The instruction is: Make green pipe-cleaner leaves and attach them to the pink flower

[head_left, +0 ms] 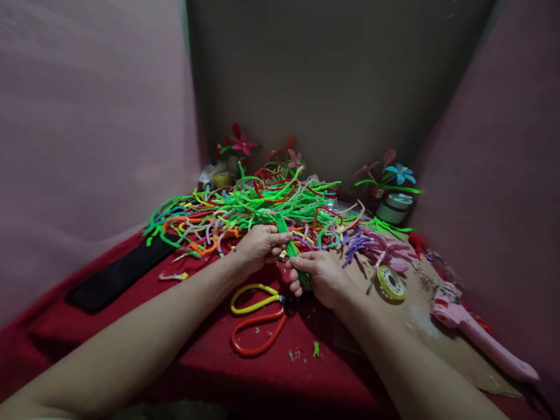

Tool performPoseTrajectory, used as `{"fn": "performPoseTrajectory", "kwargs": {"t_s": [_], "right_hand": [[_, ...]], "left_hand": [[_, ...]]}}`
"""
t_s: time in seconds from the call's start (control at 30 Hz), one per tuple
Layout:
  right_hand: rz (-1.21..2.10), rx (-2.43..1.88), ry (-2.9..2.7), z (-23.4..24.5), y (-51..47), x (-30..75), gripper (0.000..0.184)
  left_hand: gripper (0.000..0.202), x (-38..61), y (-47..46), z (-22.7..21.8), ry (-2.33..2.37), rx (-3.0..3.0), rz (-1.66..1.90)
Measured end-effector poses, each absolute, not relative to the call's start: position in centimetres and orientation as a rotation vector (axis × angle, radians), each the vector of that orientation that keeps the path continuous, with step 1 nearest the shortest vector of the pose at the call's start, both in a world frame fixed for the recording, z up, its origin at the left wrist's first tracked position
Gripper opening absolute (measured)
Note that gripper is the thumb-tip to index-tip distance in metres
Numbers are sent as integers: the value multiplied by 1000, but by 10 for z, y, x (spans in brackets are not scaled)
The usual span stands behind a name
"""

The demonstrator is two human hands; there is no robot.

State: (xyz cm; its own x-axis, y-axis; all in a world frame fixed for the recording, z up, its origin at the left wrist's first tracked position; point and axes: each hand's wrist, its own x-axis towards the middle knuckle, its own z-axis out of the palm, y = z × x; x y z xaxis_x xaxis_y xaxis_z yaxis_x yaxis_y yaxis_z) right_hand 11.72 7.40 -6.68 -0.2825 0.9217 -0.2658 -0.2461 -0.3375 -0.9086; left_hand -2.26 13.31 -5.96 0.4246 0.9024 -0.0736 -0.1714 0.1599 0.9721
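Observation:
Both my hands grip one green pipe cleaner bundle (286,236) over the red cloth. My left hand (260,248) is closed round its upper part, thumb and fingers pinching it. My right hand (321,277) is closed round its lower end. Just behind them lies a big tangled heap of pipe cleaners (262,204), mostly bright green with orange, pink and purple ones mixed in. Scissors (258,315) with a yellow and an orange handle loop lie on the cloth right under my hands.
A roll of green tape (391,282) and a pink glue gun (476,335) lie on cardboard (455,356) at the right. A black strip (126,271) lies at the left. Finished pipe-cleaner flowers (240,144) and a small pot with a blue flower (396,201) stand at the back.

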Motion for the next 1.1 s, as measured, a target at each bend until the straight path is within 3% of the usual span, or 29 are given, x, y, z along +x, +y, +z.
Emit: {"fn": "performPoseTrajectory", "kwargs": {"t_s": [0.4,0.5,0.57,0.67,0.8,1.1], "right_hand": [[1768,-1060,-976,-71,78,123,13],[1760,-1094,-987,-68,79,125,15],[1763,-1114,-999,-67,80,126,16],[1773,-1118,-1034,-65,81,129,17],[1786,-1142,-1106,-64,81,131,16],[1916,-1147,-1231,-58,82,140,12]], "left_hand": [[30,-25,134,-52,940,1223,996],[16,-32,133,-37,1075,1511,1376],[17,-37,130,-28,1065,2070,1609],[9,-41,128,-23,634,2812,1163],[15,-37,128,-31,409,3057,728],[19,-35,119,-33,355,3067,626]]}}
